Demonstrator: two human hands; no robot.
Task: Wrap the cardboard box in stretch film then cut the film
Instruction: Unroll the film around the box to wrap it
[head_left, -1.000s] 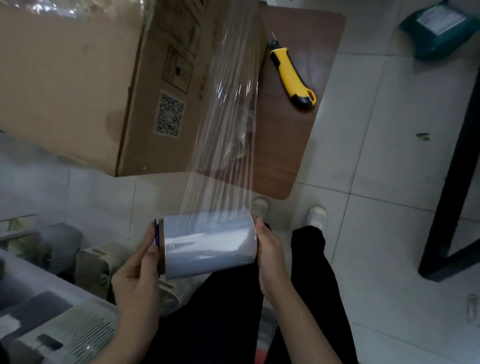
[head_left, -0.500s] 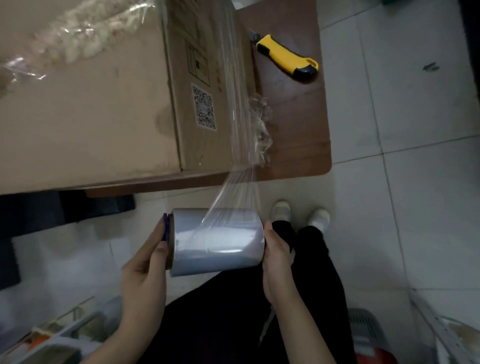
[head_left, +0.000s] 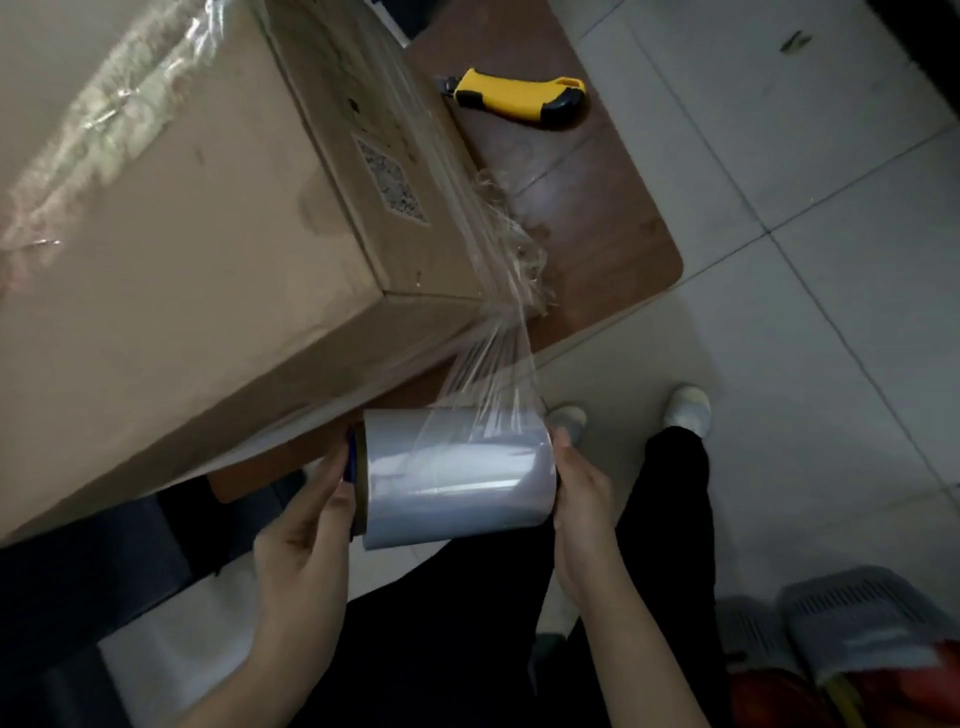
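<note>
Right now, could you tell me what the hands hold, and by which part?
The stretch film roll, by its two ends: left hand on one, right hand on the other.

Nothing here I can properly read. On the end face of the cardboard box (head_left: 182, 234) I can see a square code label (head_left: 390, 183), a speckled black-and-white patch, too blurred to make out. Above it, on the same face, sit a few dark printed marks (head_left: 353, 106), smeared into blotches. No letters or numbers come through.
</note>
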